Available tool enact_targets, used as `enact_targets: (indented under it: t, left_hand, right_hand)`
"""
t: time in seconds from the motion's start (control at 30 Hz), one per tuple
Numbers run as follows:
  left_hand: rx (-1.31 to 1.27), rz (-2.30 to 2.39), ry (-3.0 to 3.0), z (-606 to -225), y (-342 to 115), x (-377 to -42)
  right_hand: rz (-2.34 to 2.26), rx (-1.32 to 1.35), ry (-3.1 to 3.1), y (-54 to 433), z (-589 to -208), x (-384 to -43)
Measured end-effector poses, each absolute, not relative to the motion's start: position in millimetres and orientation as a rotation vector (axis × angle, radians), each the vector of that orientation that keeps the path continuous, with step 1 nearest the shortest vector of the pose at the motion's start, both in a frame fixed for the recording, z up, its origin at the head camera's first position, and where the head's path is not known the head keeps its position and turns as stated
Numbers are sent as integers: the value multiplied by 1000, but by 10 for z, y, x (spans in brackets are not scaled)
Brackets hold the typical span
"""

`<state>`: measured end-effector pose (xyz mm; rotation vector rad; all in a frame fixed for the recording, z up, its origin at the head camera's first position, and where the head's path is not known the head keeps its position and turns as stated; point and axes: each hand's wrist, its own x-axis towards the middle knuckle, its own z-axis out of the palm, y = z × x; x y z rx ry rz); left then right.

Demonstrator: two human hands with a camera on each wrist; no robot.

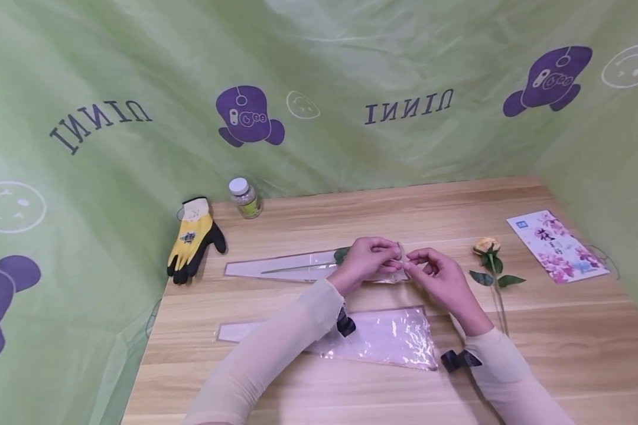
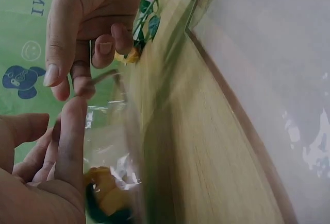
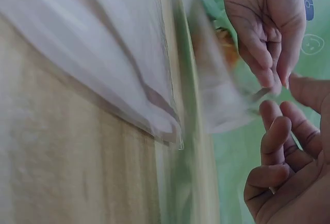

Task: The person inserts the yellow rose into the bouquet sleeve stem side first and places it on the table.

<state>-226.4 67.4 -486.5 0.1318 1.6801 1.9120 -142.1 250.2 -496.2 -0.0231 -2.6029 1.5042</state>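
Note:
A clear flower sleeve [image 1: 287, 262] with brownish edging lies at the middle of the table. Inside it are a green stem [image 1: 292, 270] and a yellow artificial rose [image 2: 105, 188], whose bloom is hidden behind my left hand in the head view. My left hand [image 1: 369, 260] holds the wide mouth of this sleeve at its edge. Opposite it, my right hand [image 1: 440, 282] pinches the same edge strip, the fingertips of both hands meeting there. A second clear sleeve [image 1: 388, 336] lies flat in front, partly under my left forearm.
Another yellow rose [image 1: 487, 245] lies right of my hands, beside a floral-printed packet [image 1: 558, 247]. At the back left are a yellow-and-black work glove [image 1: 194, 239] and a white-capped jar [image 1: 246, 199]. A green printed curtain [image 1: 324, 147] encloses the table's back and sides.

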Motion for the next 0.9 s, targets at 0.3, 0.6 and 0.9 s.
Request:
enact_targets:
  t: [0.3,0.6,0.9]
  left_hand:
    - [938,1049,2628,-4813,247,-2248]
    - [1313,297,2847,-4878,113,-2187]
    - [1328,193,2868,-4908,111,-2152]
  right_hand:
    - [1098,-32,-2761,2477,-4846,-1638]
    - [687,-3,-3097,2387,-4589,-1961]
    - [1273,-176,-2922,2468,-4754,-1989]
